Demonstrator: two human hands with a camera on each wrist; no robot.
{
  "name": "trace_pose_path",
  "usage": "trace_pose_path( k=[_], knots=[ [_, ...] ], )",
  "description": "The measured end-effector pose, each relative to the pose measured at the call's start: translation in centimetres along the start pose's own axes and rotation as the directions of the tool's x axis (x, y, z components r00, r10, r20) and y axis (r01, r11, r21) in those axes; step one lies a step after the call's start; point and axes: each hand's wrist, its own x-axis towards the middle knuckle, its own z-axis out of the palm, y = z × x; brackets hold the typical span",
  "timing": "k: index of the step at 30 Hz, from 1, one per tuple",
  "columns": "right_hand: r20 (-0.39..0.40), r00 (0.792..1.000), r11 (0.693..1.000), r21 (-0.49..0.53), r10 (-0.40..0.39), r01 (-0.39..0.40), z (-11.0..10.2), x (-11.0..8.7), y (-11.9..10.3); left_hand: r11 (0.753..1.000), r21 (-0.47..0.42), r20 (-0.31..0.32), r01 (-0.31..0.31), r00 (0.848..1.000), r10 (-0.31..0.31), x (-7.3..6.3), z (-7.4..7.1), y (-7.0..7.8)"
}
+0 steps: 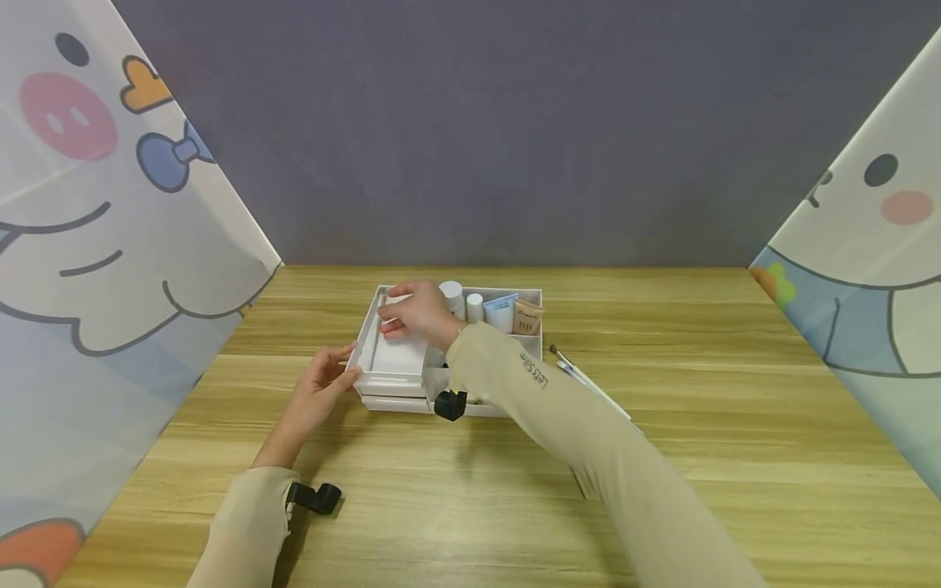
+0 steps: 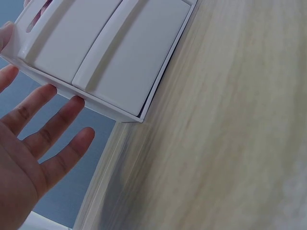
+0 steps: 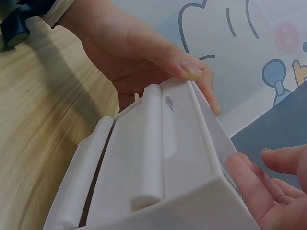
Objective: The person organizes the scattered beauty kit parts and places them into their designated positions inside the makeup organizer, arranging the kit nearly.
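A white drawer organizer (image 1: pixel 390 381) stands on the wooden table, two stacked drawers facing front at its left side. My left hand (image 1: pixel 327 380) grips its left front corner, thumb on the front edge and other fingers along the side; in the left wrist view, several of those fingers (image 2: pixel 62 120) are spread beside the wall. My right hand (image 1: pixel 422 314) reaches over the shallow top tray (image 1: pixel 400 359). Its fingertips dip behind the tray's wall in the right wrist view, with the thumb (image 3: pixel 280 158) apart from the index finger. A slim strip shows beside those fingertips, mostly hidden.
White bottles (image 1: pixel 474 308), a pale blue tube (image 1: pixel 501 314) and a beige BB tube (image 1: pixel 526 319) stand in the organizer's back compartments. Right of it, slim brushes (image 1: pixel 588 382) lie on the table, partly behind my right sleeve. A grey panel and cartoon-printed side panels enclose the table.
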Motion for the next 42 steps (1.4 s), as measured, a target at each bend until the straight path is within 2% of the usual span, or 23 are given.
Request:
trace_pose_path(
  k=[9, 19, 26, 34, 42],
  knots=[
    [0.006, 1.000, 1.000, 0.009, -0.001, 0.001, -0.1, -0.1, 0.0, 0.999, -0.043, -0.009, -0.014, 1.000, 0.014, 0.0, 0.1, -0.1],
    [0.040, 0.999, 0.999, 0.051, -0.013, 0.011, -0.5, -0.1, 0.1, 1.000, -0.021, 0.002, -0.004, 1.000, 0.004, 0.0, 0.0, -0.3],
    [0.118, 0.992, 0.995, 0.093, -0.039, 0.028, -1.0, -1.0, -0.4, 0.999, -0.040, -0.009, -0.019, 1.000, 0.019, 0.0, 0.0, -0.4],
    [0.191, 0.980, 0.995, 0.085, -0.062, 0.047, -2.2, -2.3, -1.3, 0.994, -0.099, -0.016, -0.047, 0.999, 0.045, 0.0, 0.0, -0.4],
    [0.224, 0.971, 0.994, 0.095, -0.079, 0.059, -3.9, -3.5, -1.9, 0.996, -0.083, -0.003, -0.043, 0.999, 0.043, 0.1, -0.1, -0.4]
  ],
)
